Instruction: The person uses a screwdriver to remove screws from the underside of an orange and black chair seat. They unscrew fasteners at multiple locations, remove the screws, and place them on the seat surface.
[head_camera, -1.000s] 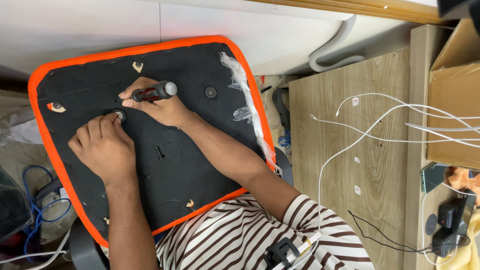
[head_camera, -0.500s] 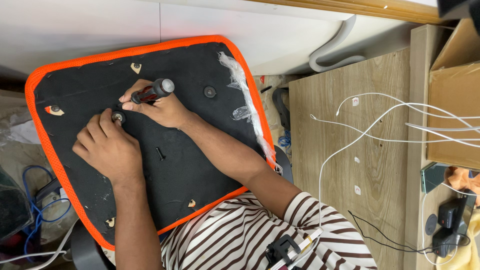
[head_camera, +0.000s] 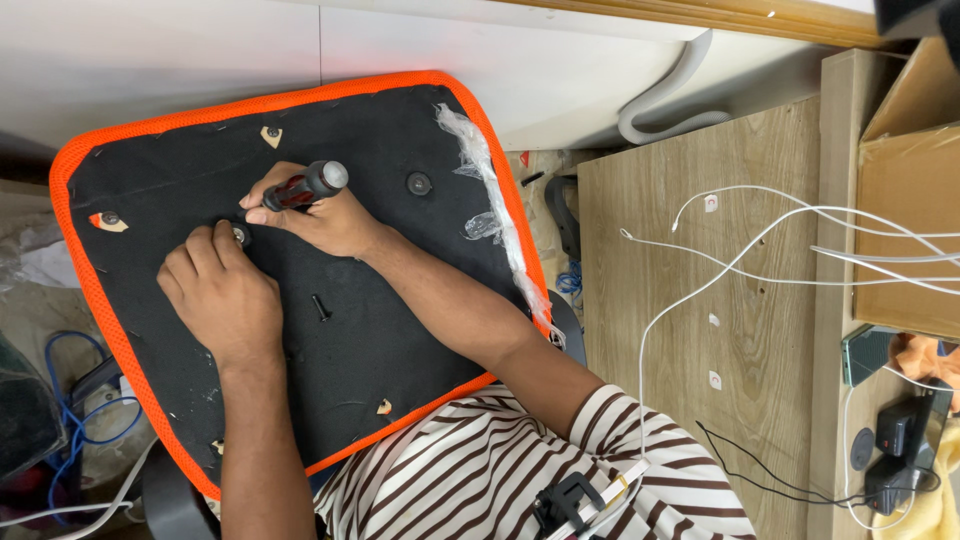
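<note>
Gripping a screwdriver (head_camera: 305, 186) with a red and black handle, the right hand (head_camera: 325, 218) has its fingers wrapped closed around the grip, the tool lying nearly flat and its tip pointing toward the left hand's fingertips. The left hand (head_camera: 222, 298) rests palm down on the seat panel (head_camera: 400, 320), a black underside edged in orange fabric, with its fingers bent and bunched at a round metal washer (head_camera: 241, 235); whether they pinch it or only press on it cannot be told. The washer sits just below the screwdriver tip, between the two hands. A loose black screw (head_camera: 320, 307) lies on the panel just to the right of the left hand, below the right hand's wrist. Another bolt head (head_camera: 419, 183) sits in the panel to the right of the screwdriver's butt end, and a strip of crumpled clear plastic (head_camera: 480, 180) clings along the panel's right edge beyond it. Well to the right of both hands, white cables (head_camera: 780, 225) trail across a wooden bench (head_camera: 700, 420), with a cardboard box (head_camera: 905, 180) at its far side
</note>
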